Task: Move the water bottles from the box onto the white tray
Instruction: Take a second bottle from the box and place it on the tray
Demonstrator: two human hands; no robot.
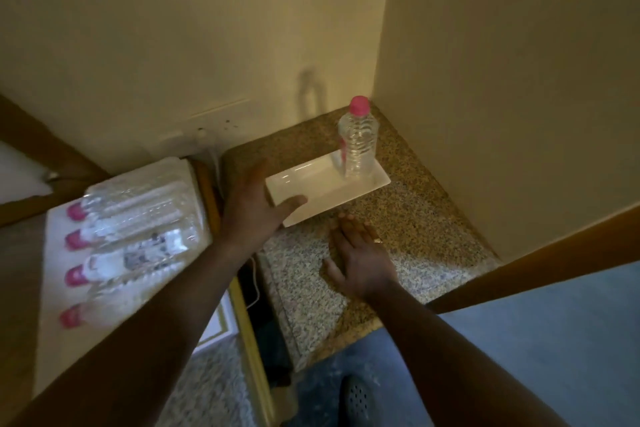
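The speckled brown-and-grey granite desk fills the corner where two cream walls meet, and everything for the job sits on or beside it. At about nine o'clock from the desk lies the white box holding four clear plastic water bottles with pink caps, laid on their sides in a row with caps pointing toward seven o'clock; they look blurred, so labels cannot be read. Lying flat and side by side, they probably offer their bodies for an easy grab from above.

Toward the back of the desk, at twelve o'clock from the hands, rests the white rectangular ceramic tray. One clear ribbed water bottle with a pink cap stands upright at the tray's far right end, at roughly two o'clock, likely set deep so the near part stays free for the rest.

The left hand is spread and empty, thumb lying on the tray's near left corner, perhaps steadying it. The right hand lies flat on the desk, fingers spread, holding nothing, just at six o'clock of the tray; it seems to brace the person. A gold ring shows on one finger.
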